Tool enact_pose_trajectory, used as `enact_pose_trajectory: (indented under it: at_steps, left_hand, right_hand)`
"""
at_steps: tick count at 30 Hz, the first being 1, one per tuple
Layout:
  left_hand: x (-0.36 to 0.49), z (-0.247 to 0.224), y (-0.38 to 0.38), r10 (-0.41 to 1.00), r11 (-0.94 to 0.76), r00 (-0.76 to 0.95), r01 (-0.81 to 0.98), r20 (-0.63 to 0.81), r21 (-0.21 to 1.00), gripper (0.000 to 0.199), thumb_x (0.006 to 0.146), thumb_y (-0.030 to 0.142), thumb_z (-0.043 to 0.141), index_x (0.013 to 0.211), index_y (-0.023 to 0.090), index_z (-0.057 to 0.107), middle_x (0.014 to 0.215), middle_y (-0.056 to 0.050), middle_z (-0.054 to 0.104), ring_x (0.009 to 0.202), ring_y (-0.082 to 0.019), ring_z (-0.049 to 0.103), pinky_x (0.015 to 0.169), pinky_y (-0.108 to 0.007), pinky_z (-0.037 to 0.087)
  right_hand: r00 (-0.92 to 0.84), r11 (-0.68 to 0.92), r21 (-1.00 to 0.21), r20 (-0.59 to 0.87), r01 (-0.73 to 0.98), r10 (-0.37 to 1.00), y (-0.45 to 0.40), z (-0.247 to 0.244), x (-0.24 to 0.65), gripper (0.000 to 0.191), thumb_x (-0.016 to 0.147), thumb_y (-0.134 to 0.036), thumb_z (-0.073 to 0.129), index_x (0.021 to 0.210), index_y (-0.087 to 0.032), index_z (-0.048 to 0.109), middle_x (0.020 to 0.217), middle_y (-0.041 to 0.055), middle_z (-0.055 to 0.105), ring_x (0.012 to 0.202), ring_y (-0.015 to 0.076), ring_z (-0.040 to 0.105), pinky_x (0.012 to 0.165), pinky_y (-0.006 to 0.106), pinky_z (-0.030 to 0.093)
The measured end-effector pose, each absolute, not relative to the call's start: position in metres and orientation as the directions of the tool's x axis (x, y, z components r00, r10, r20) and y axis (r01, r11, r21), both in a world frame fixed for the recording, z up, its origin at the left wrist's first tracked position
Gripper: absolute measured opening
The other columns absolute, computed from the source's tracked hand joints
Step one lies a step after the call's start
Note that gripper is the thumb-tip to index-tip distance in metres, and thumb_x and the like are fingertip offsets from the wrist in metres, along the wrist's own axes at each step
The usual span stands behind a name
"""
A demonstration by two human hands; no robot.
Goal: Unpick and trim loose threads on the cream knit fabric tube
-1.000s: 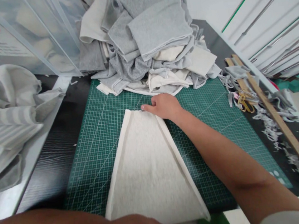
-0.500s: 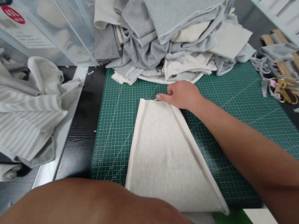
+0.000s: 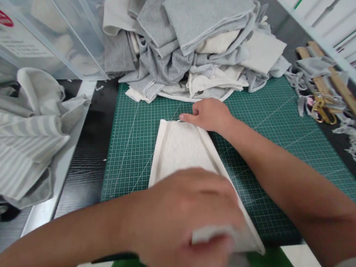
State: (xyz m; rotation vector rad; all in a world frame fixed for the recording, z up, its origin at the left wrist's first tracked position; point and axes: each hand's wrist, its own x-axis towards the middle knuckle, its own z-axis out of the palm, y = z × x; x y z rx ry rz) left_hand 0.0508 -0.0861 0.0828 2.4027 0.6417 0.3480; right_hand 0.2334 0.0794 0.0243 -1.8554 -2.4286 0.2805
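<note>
A cream fabric piece (image 3: 183, 150) with folded strips along both sides lies lengthwise on a green cutting mat. My right hand (image 3: 211, 114) is closed at its far edge, the thumb pressed on the corner; a thin shiny metal sliver (image 3: 179, 120) shows beside the thumb tip, its kind unclear. My left hand (image 3: 187, 218), blurred by motion, is above the near part of the fabric and hides much of it. Between its thumb and fingers is light grey cloth (image 3: 213, 233); whether this joins the cream piece I cannot tell.
Beyond the cutting mat's (image 3: 263, 149) middle rises a heap of grey and cream fabric (image 3: 209, 14). Striped cloth (image 3: 16, 152) lies left, before a clear plastic bin (image 3: 67, 39). Gold-handled scissors (image 3: 323, 110), wooden strips (image 3: 354, 104) and scraps lie right.
My left hand has come into view from below, over the fabric's near part, with grey cloth in its fingers. My right hand keeps its place at the far edge. The view has shifted slightly.
</note>
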Motion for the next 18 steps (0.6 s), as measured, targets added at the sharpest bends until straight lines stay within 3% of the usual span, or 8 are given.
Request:
enact_pose_trajectory:
  at_steps: [2,5,9,18]
  left_hand:
    - [0.057,0.065,-0.048,0.593,-0.756,0.798,0.501,0.114,0.421,0.029,0.100,0.035,0.049,0.098,0.019,0.072,0.108,-0.010,0.071,0.102,-0.026,0.066,0.095,-0.045,0.055]
    - [0.063,0.031,-0.023,0.691,-0.722,0.713,0.675,0.116,0.153,0.039,0.101,0.040,0.052,0.123,0.012,0.066,0.131,-0.017,0.063,0.128,-0.036,0.055,0.110,-0.056,0.044]
    - [0.061,0.009,-0.024,0.723,-0.690,0.681,0.717,0.116,0.100,0.051,0.103,0.046,0.047,0.142,0.014,0.053,0.151,-0.019,0.049,0.144,-0.037,0.040,0.120,-0.060,0.032]
    - [0.060,0.010,-0.024,0.718,-0.696,0.686,0.713,0.123,0.086,0.050,0.103,0.046,0.046,0.142,0.015,0.053,0.151,-0.018,0.049,0.145,-0.038,0.039,0.119,-0.060,0.033]
  right_hand:
    - [-0.275,0.262,-0.186,-0.046,0.947,0.960,0.079,0.025,0.234,0.058,0.086,-0.074,0.051,0.075,-0.021,0.074,0.074,0.0065,0.071,0.070,0.0211,0.059,0.058,0.033,0.031]
    - [-0.293,0.282,-0.184,-0.034,0.941,0.955,0.078,0.026,0.234,0.059,0.087,-0.073,0.049,0.073,-0.021,0.073,0.072,0.0063,0.070,0.067,0.0199,0.059,0.056,0.032,0.029]
    - [-0.316,0.306,-0.171,-0.036,0.937,0.948,0.078,0.026,0.234,0.061,0.089,-0.073,0.047,0.076,-0.020,0.074,0.073,0.0071,0.072,0.069,0.0199,0.061,0.057,0.031,0.031]
    - [-0.320,0.312,-0.126,-0.055,0.942,0.946,0.078,0.025,0.230,0.062,0.089,-0.074,0.045,0.082,-0.020,0.076,0.083,0.0096,0.075,0.080,0.0243,0.066,0.063,0.033,0.040]
